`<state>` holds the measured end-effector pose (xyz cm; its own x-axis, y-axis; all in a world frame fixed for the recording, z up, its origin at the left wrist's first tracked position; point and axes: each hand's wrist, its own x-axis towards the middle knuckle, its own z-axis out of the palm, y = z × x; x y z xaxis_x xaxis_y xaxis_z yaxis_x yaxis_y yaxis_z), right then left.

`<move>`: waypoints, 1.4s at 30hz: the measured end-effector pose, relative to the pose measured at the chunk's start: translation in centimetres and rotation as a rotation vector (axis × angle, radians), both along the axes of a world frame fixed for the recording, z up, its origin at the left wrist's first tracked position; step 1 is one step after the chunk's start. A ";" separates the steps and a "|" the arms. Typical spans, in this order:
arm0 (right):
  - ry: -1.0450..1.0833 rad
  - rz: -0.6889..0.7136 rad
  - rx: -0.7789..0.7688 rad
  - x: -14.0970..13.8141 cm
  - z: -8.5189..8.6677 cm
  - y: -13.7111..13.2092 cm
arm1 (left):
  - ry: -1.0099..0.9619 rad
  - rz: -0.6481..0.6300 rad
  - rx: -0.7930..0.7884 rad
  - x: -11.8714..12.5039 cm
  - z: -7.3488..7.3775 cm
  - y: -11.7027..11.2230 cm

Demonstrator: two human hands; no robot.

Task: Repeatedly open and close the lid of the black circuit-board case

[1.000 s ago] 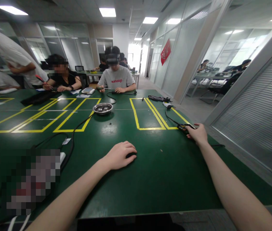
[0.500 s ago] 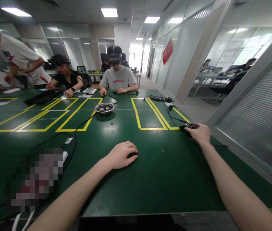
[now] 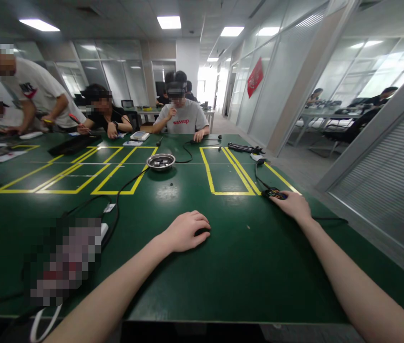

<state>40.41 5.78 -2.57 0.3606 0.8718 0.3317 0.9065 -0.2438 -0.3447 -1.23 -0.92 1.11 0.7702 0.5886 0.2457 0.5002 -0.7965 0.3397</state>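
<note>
My left hand (image 3: 189, 231) lies palm down on the green table (image 3: 230, 276), with its fingers loosely curved and the thumb apart. A dark gap shows between thumb and fingers, and I see no object there. Further right, the fingers of my right hand (image 3: 295, 206) are closed on a small dark device (image 3: 275, 193) with orange marks. It rests at the near end of the yellow tape, and its exact kind is unclear. A black cable (image 3: 264, 183) runs beyond it to a dark plug-like end.
A metal bowl (image 3: 160, 162) holds small shiny pieces. Yellow tape (image 3: 133, 192) marks rectangles. A folded black tripod-like thing (image 3: 243, 148) lies at the far right. Left of my arm is a blurred-out object (image 3: 71, 259) with cables. A person (image 3: 182, 114) sits opposite; others work at left.
My right hand has slid a little left with the dark device. My left hand has hardly moved. The person opposite has let go of a small dark thing and raised a hand towards the face.
</note>
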 end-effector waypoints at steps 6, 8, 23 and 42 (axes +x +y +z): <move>0.116 0.569 -0.028 -10.0 1.2 -2.3 | -0.082 0.045 0.040 0.0 0.1 -0.1; 0.153 0.825 -0.035 -13.6 1.6 -4.2 | -0.135 0.069 0.082 -0.1 0.4 -0.2; 0.486 1.148 -0.025 -18.1 2.7 -8.0 | 0.026 0.021 0.026 -0.6 0.7 -0.1; 0.242 1.057 -0.059 -15.0 3.3 -5.9 | 0.062 0.161 -0.014 -1.1 0.6 0.0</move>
